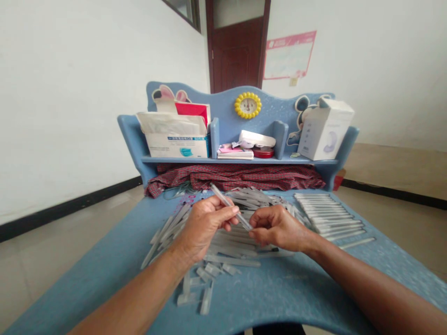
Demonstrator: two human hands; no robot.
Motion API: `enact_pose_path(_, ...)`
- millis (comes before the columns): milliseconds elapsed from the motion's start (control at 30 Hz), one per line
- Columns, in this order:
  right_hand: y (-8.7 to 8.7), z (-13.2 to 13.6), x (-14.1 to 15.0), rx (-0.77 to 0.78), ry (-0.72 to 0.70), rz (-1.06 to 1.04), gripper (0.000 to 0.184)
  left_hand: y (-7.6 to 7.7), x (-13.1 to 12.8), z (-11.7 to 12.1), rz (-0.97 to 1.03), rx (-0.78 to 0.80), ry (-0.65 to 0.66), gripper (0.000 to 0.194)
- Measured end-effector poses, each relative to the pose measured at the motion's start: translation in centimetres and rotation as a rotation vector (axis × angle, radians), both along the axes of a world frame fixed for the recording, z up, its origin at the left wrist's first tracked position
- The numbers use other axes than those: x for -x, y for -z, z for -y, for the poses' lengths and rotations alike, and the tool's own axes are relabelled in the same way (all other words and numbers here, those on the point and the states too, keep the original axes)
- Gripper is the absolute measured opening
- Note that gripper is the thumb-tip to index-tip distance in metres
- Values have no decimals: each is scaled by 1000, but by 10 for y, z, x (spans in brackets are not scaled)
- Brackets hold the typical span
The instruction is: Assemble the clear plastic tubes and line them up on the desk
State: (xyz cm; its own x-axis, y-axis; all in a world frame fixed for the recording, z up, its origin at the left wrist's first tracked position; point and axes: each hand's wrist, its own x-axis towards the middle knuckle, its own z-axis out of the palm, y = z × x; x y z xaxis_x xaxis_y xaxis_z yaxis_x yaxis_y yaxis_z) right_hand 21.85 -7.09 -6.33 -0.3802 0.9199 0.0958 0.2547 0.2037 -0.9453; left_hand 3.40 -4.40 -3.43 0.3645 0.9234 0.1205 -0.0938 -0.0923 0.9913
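Tabletop (101,284) in pale blue carries, at left, loose translucent tubes (164,235) lying aslant. Just right of them, short clear caps (206,298) lie scattered at the near edge of the heap. The left hand (204,221) is clamped on a clear pen (220,195), thumb against fingers, and holds it tilted above the pile (its upper end points away to the left). The right hand (279,228) pinches the pen's lower end, so both hands share it, slightly apart. Farther right, dark-tipped pens (328,216) lie in a neat row, with one single pen (356,243) just beside, nearer the person.
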Motion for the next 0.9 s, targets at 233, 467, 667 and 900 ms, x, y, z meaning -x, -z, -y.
enact_pose_path(233,1,0,-4,-167,37,60,17,-4,5,-2,-41,49,56,13)
enact_pose_path(467,1,4,-3,-299,81,175,15,-6,6,0,-36,52,71,12)
enact_pose_path(667,-1,6,-1,-386,143,244,13,-4,4,2,-8,41,91,13)
enact_pose_path(900,-1,6,0,-376,157,228,14,-3,2,5,-7,13,74,13)
